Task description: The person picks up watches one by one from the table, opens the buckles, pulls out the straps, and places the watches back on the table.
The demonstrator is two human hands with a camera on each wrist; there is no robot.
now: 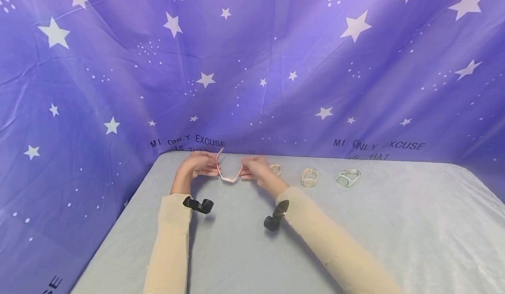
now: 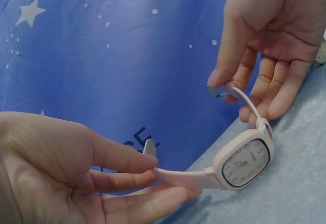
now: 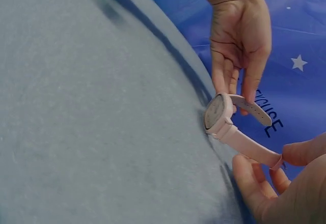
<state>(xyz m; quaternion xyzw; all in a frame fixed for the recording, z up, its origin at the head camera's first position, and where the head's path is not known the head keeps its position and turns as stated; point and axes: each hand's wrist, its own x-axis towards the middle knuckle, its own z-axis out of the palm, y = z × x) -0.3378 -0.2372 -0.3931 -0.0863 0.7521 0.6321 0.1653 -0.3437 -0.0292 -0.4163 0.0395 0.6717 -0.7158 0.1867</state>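
Note:
A pale pink wristwatch [image 1: 228, 180] with a rounded-square dial hangs unbuckled between my two hands, its strap bent into a U. My left hand [image 1: 200, 164] pinches the strap half with the holes, whose free tip sticks up past the fingers. The buckle end of the strap is between the thumb and fingers of my right hand [image 1: 255, 169]. In the left wrist view the watch face [image 2: 247, 164] shows its numerals, tilted toward the camera. The right wrist view has the pink strap [image 3: 252, 147] running from the case down to the right fingertips.
To the right of my hands several more watches lie in a row: a beige one [image 1: 276, 168] partly behind the right hand, a cream one [image 1: 309, 178] and a mint green one [image 1: 348, 177]. A grey cloth [image 1: 394, 224] covers the table. Behind it hangs a purple star-patterned curtain [image 1: 268, 57].

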